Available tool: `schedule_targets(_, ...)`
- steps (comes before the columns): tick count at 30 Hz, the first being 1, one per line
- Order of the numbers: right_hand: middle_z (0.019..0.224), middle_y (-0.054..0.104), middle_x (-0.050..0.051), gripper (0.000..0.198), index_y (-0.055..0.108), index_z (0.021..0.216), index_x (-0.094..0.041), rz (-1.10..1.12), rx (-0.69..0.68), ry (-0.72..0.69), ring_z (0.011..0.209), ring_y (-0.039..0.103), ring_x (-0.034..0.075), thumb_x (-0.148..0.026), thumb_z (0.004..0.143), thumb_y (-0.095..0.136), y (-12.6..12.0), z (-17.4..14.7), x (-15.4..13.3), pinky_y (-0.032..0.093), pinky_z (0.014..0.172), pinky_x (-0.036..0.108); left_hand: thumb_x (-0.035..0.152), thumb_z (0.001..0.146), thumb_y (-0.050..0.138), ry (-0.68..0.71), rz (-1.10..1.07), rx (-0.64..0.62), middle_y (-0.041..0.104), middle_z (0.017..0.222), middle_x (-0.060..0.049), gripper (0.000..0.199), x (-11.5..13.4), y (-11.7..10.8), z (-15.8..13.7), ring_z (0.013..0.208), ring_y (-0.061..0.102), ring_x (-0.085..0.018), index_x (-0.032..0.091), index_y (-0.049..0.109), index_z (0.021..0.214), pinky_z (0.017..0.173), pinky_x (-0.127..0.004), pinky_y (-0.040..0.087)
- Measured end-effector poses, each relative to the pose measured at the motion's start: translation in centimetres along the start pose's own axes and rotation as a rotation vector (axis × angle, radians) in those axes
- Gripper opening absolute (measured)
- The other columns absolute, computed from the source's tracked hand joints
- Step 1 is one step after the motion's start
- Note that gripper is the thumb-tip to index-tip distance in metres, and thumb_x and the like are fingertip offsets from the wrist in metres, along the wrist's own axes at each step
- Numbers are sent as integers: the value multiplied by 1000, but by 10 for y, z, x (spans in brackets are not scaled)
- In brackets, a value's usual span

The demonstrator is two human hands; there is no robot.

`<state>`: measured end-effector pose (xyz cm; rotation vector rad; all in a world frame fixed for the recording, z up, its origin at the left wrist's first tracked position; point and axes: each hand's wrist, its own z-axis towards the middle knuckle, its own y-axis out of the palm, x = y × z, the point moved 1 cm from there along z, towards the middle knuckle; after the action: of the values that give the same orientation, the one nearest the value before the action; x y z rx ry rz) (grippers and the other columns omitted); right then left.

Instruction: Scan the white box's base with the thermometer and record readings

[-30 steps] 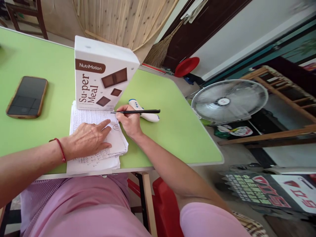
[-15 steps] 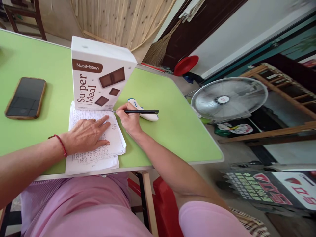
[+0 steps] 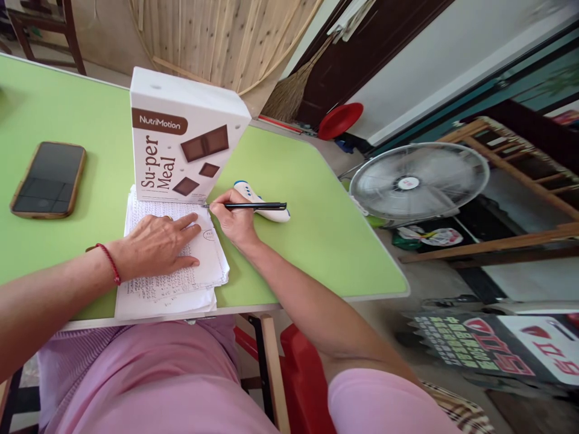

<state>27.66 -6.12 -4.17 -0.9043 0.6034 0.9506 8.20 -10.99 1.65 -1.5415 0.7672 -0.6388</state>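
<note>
A black pen (image 3: 260, 205) is pinched in my right hand (image 3: 236, 222), its tip at the upper right of the written sheets, close to the base of the box. My left hand (image 3: 158, 246) lies flat with fingers apart on the stack of handwritten paper (image 3: 203, 271), covering part of the writing. At the far edge of the paper stands an upright white box (image 3: 181, 138) printed "NutriMotion Su-per Meal". Just behind the pen is a white and blue handheld device (image 3: 246, 190), partly hidden by my right hand and the pen.
A phone in a brown case (image 3: 49, 179) lies on the green table (image 3: 316, 241), left of the box. Beyond the table's right edge is a large round fan (image 3: 418, 182) beside a wooden rack (image 3: 497, 244). A red stool (image 3: 301, 374) is below the table.
The paper has shifted slightly left and toward me, with my left hand on it. My right hand and the pen have also moved a little to the left.
</note>
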Motion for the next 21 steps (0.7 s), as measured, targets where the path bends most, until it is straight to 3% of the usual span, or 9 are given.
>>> schedule_targets(9,56,55,-5,11,52,62,-23,12,3,4,54,50,13,-24,71,57,1,1,0,43,54,27,59,93,40,-28,-48,-79,25,158,-12,59,-5,-5,5,89,68,-29,21,41,138,65,-36,46)
schedule_targets(21,57,56,-4,11,51,62,-23,-10,-40,20,54,50,13,-26,72,56,-1,1,-2,43,53,27,57,92,42,-30,-94,-78,27,158,-10,58,-8,-5,5,93,67,-28,23,43,138,69,-35,46)
